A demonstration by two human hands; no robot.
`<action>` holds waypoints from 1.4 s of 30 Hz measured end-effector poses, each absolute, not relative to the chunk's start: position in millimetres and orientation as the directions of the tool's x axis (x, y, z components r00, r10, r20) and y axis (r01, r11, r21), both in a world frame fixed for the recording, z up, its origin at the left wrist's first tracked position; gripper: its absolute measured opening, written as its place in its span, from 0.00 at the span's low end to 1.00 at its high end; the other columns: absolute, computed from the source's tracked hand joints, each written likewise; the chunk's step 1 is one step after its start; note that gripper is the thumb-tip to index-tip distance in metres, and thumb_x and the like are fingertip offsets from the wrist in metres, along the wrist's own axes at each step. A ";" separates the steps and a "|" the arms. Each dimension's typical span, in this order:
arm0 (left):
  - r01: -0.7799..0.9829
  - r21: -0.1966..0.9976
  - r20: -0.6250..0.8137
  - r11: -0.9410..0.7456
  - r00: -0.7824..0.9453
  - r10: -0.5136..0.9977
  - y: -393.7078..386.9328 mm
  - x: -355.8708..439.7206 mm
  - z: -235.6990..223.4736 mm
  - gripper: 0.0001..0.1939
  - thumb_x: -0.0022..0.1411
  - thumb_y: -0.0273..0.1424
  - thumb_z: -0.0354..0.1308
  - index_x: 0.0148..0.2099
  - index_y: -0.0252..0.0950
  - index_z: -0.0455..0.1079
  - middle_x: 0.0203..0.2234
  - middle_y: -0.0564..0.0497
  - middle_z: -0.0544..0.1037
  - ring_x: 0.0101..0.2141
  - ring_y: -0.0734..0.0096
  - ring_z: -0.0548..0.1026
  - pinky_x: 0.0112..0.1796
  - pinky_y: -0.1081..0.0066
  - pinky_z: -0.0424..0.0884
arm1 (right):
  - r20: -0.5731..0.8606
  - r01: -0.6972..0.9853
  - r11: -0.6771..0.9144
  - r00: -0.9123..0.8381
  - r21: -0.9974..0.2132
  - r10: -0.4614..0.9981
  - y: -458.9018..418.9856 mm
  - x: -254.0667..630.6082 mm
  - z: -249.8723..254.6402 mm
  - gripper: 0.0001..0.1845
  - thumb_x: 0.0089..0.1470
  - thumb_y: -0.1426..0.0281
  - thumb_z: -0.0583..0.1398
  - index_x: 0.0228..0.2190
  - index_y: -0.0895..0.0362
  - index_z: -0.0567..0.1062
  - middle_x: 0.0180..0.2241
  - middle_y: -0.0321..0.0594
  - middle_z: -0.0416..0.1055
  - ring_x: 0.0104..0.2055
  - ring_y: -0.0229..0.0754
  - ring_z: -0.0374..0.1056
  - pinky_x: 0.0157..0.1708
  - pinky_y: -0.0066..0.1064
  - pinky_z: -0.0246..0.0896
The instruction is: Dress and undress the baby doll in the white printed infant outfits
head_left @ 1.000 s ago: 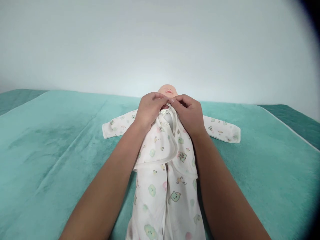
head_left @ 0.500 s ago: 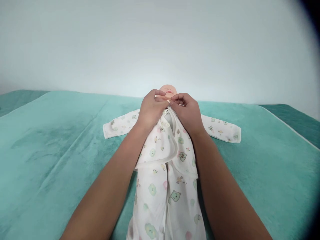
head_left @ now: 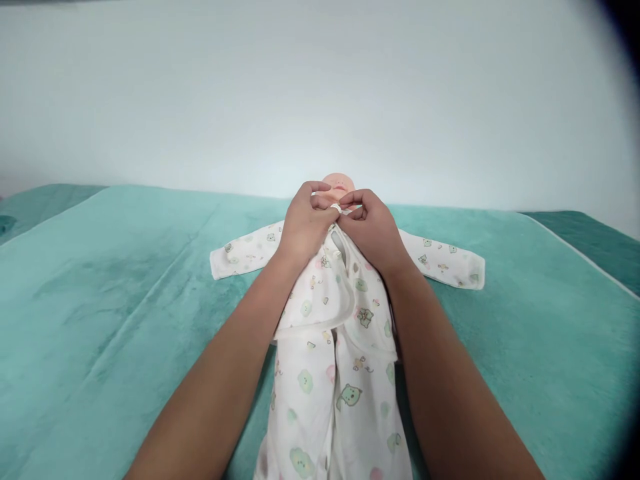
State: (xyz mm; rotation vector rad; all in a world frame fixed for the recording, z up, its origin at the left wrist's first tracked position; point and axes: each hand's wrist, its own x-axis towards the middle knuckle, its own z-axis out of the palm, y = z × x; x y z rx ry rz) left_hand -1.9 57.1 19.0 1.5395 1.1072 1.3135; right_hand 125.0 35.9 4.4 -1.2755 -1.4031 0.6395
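Observation:
A baby doll lies on its back, head away from me, dressed in a white baby shirt with small animal prints and matching trousers. At its neck, my left hand pinches the shirt's collar edge from the left. My right hand pinches the same collar from the right, its fingertips almost touching the left ones. Below the hands the shirt front gapes slightly, and a small tie or tab shows there. The fingers partly hide the doll's chin and neck.
Under the doll spreads a teal plush blanket, with darker green bedding at the far corners. A pale wall rises right behind the doll's head. The shirt's sleeves stretch out to both sides.
The view has shifted slightly. Both hands stay at the collar, with the fingertips a little closer together and a white bit of the collar edge now showing between them.

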 end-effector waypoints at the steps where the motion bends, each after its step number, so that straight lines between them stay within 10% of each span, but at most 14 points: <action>1: 0.156 0.939 0.300 -0.307 0.066 0.952 56.8 -1.2 18.9 0.21 0.48 0.19 0.55 0.45 0.40 0.67 0.25 0.57 0.72 0.25 0.75 0.69 0.26 0.74 0.64 | 0.348 0.341 0.281 0.152 -0.897 0.925 35.5 124.7 4.6 0.12 0.47 0.67 0.60 0.37 0.51 0.71 0.37 0.33 0.71 0.31 0.37 0.65 0.35 0.34 0.61; 10: -0.031 0.971 0.240 -0.238 0.151 0.959 61.3 -6.7 15.3 0.18 0.50 0.20 0.56 0.45 0.39 0.66 0.30 0.54 0.75 0.29 0.73 0.73 0.30 0.72 0.70 | 0.336 0.308 0.268 0.193 -0.913 0.922 36.7 124.7 3.5 0.13 0.48 0.66 0.61 0.38 0.51 0.70 0.26 0.31 0.67 0.29 0.39 0.64 0.31 0.33 0.59; 22: 0.460 0.793 0.411 -0.399 0.079 0.908 59.1 -7.1 10.6 0.10 0.60 0.28 0.54 0.34 0.38 0.77 0.38 0.50 0.76 0.44 0.65 0.73 0.49 0.64 0.68 | 0.494 0.298 0.417 0.270 -0.859 0.826 28.9 122.9 -6.9 0.15 0.48 0.76 0.51 0.33 0.55 0.76 0.36 0.38 0.76 0.39 0.42 0.69 0.44 0.36 0.63; 28: 0.446 0.754 0.479 -0.481 0.128 0.869 51.4 -14.0 1.0 0.16 0.63 0.28 0.51 0.49 0.41 0.76 0.48 0.48 0.70 0.49 0.66 0.71 0.52 0.66 0.67 | 0.546 0.452 0.405 0.241 -0.795 0.802 9.3 119.9 -11.2 0.19 0.53 0.75 0.50 0.36 0.52 0.79 0.43 0.37 0.78 0.48 0.45 0.69 0.52 0.40 0.60; 42: 0.530 0.664 0.558 -0.527 0.118 0.822 40.5 -18.2 -3.1 0.11 0.64 0.26 0.48 0.38 0.38 0.72 0.41 0.47 0.75 0.45 0.63 0.71 0.49 0.64 0.66 | 0.516 0.497 0.380 0.169 -0.780 0.839 -31.1 113.0 -12.0 0.18 0.60 0.70 0.52 0.46 0.51 0.76 0.51 0.38 0.74 0.55 0.44 0.65 0.56 0.42 0.57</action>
